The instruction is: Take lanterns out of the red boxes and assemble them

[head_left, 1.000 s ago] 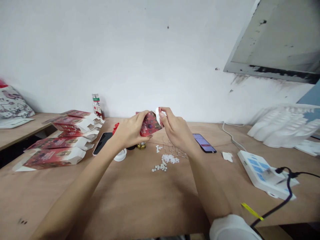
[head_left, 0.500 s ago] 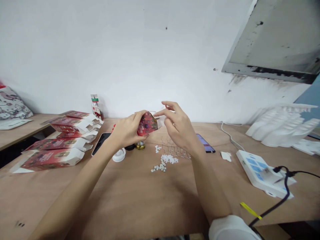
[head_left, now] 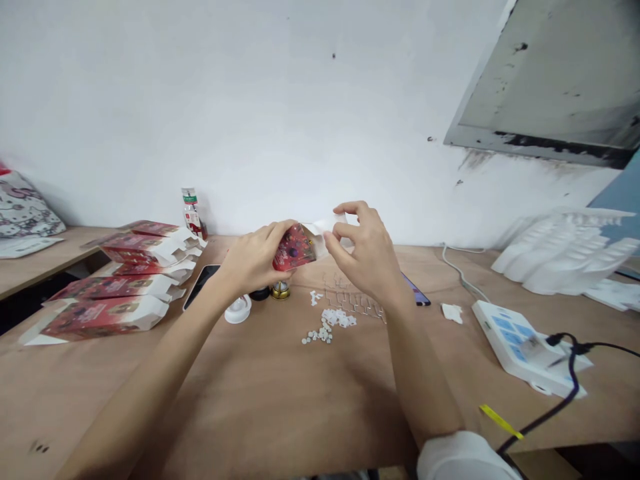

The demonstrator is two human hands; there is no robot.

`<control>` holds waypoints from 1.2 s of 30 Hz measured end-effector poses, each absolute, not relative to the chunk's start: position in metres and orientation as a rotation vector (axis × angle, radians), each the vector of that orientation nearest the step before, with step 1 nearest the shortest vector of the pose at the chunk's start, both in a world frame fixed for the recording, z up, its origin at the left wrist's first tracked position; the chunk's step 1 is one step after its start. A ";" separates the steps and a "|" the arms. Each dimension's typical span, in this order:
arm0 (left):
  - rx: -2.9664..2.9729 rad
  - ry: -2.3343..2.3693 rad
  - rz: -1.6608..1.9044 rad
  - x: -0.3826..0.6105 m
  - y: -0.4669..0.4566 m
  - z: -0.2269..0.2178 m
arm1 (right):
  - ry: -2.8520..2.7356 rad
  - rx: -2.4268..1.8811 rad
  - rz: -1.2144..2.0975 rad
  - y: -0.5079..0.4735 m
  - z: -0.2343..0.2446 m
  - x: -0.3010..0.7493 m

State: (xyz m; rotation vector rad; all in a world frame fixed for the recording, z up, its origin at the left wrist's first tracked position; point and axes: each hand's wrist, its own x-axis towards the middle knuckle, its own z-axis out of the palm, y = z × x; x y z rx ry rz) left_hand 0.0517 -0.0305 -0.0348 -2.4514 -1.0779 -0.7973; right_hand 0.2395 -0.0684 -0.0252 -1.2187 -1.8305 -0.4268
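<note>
My left hand (head_left: 257, 257) is wrapped around a small red printed carton box (head_left: 294, 248), held tilted above the table with its open end to the right. A gold-coloured bit shows just inside the opening. At that end, my right hand (head_left: 363, 247) pinches the white flap (head_left: 324, 230) between thumb and fingers; its fingertips partly cover the flap. Below the box stand a gold round-based object (head_left: 281, 290) and a white round plastic piece (head_left: 238, 310). Small white plastic parts (head_left: 339, 318), grey-white round pieces (head_left: 318, 335) and bent metal hooks (head_left: 355, 301) lie on the table.
Several red cartons (head_left: 110, 313) with open flaps lie at left. Behind them stands a small bottle (head_left: 193, 213). One phone (head_left: 200, 287) lies by my left wrist, another (head_left: 416, 291) beyond my right. A power strip (head_left: 520, 350) with cables and stacked white foam pieces (head_left: 565, 257) occupy the right.
My right hand has shifted slightly right and curled its fingers in from pointing at the box opening to pinching the flap. The left hand and box have barely moved.
</note>
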 end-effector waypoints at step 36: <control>-2.520 -0.872 -0.715 0.051 -0.032 -0.034 | -1.943 -1.314 -0.320 -0.069 -0.029 0.238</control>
